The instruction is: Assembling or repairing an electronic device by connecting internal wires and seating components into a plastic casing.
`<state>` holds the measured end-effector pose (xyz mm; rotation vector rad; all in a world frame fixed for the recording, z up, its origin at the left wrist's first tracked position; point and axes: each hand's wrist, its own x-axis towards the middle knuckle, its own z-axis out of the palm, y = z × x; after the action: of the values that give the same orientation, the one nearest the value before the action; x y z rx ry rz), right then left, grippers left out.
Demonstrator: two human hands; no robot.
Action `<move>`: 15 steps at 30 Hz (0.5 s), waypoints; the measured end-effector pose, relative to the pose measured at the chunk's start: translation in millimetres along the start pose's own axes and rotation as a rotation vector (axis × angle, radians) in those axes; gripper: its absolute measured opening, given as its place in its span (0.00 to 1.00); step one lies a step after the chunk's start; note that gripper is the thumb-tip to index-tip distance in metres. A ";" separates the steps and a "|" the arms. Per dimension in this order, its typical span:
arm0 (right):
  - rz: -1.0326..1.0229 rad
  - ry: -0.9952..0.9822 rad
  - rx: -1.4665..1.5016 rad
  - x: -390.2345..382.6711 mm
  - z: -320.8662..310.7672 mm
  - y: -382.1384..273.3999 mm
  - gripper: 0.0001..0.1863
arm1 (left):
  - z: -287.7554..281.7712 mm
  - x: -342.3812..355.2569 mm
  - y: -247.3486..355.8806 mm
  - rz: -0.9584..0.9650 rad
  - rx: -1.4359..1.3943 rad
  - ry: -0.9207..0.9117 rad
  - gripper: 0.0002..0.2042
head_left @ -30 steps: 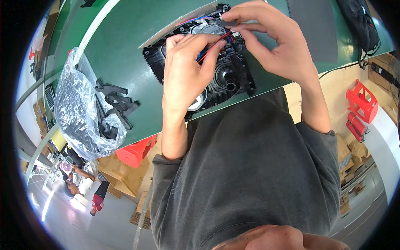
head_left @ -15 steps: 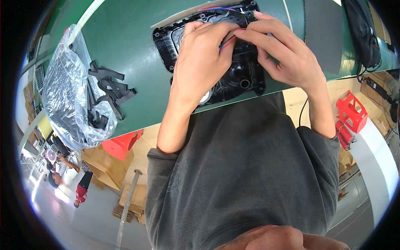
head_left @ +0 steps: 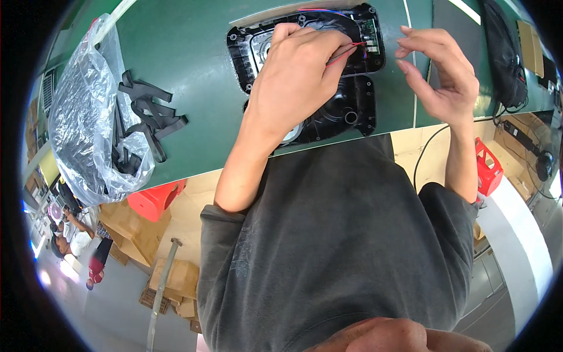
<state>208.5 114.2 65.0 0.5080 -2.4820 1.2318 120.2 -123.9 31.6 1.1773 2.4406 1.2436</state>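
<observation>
My left hand (head_left: pixel 299 79) is closed on red and dark wires (head_left: pixel 346 51) over an opened black plastic housing (head_left: pixel 360 102), partly hiding it. The housing has round moulded parts, screw holes and a small green circuit board (head_left: pixel 369 29) at its upper right, with red and blue wires along the top. My right hand (head_left: pixel 437 70) is off to the right of the housing, fingers apart and curved, holding nothing.
Clear plastic bag (head_left: pixel 85 135) with black straps (head_left: pixel 149 111) on the green bench (head_left: pixel 193 70); black mat (head_left: pixel 446 29) and black pouch (head_left: pixel 501 53) at right. Below are red stools (head_left: pixel 149 202), cartons (head_left: pixel 132 234) and a fan (head_left: pixel 542 164). Other people (head_left: pixel 82 252) are at lower left.
My right hand has left the wires and moved right, fingers opening. My left hand stays on the wires. The view has shifted, so the housing sits further right in it.
</observation>
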 end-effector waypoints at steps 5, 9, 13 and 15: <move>-0.016 0.052 -0.059 -3.6 12.2 3.9 0.16 | -6.2 -1.2 4.4 0.089 -0.061 0.050 0.10; 0.014 0.060 -0.066 -2.9 16.3 -1.2 0.16 | -9.0 -1.4 2.1 0.085 -0.123 0.072 0.10; 0.069 0.075 -0.055 -3.5 18.8 -5.6 0.18 | -9.0 0.0 0.9 0.034 -0.131 0.034 0.10; 0.118 0.051 -0.044 -3.9 20.2 -6.4 0.19 | -8.8 0.6 3.1 0.041 -0.119 0.036 0.10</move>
<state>212.3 94.9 56.1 0.3193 -2.5211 1.2142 117.6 -127.8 39.7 1.1879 2.3413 1.4120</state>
